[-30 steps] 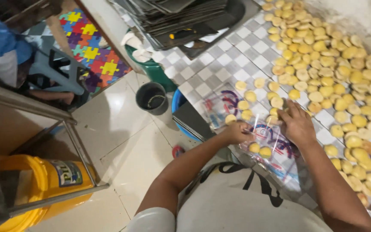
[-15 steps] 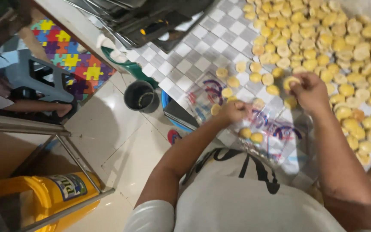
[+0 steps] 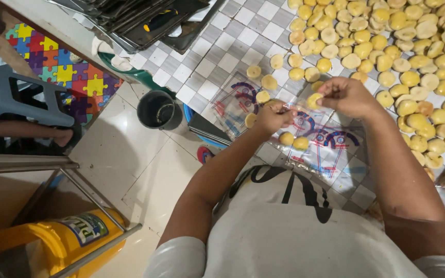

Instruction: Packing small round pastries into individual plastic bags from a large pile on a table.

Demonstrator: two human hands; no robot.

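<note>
Surveying the checkered tabletop (image 3: 233, 62), we note a dense spread of yellow pastries (image 3: 403, 56) upper right, dark trays (image 3: 145, 20) at far edge, black bucket (image 3: 159, 109) on floor. Clear printed bags (image 3: 325, 149) lie under both hands. Right hand (image 3: 347, 97) raised w/ fingers pinched on one pastry (image 3: 314, 100); left hand (image 3: 273, 116) curled on a bag, grip unclear.
</note>
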